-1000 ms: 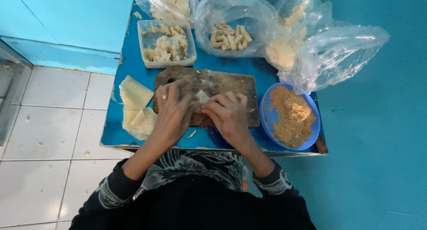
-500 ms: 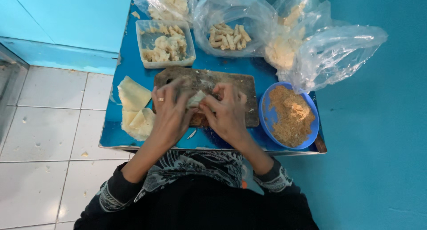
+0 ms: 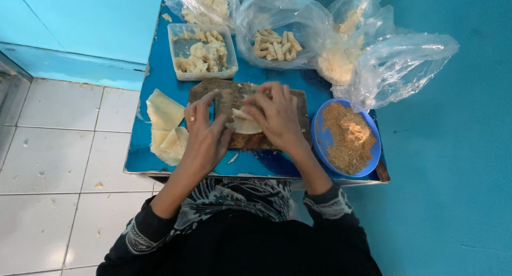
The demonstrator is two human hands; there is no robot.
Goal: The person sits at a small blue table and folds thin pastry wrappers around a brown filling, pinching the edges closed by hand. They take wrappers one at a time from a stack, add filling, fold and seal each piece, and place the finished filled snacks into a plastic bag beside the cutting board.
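Note:
A pale, thin wrapper sheet (image 3: pixel 244 124) lies on a worn wooden board (image 3: pixel 229 94) in the middle of a small blue table (image 3: pixel 154 84). My left hand (image 3: pixel 205 132), with a ring on one finger, presses its fingertips on the wrapper's left edge. My right hand (image 3: pixel 274 116) covers the wrapper's right side with bent fingers, folding it over. What sits inside the wrapper is hidden by my fingers.
A stack of pale wrappers (image 3: pixel 166 125) lies left of the board. A blue bowl of brown crumbs (image 3: pixel 346 138) stands at the right. Behind are a clear tub of filling pieces (image 3: pixel 202 52) and several plastic bags (image 3: pixel 277 33) with rolled pieces. White floor tiles lie left.
Both hands have shifted on the board and drawn together over the wrapper. The wrapper now shows more between them, partly folded.

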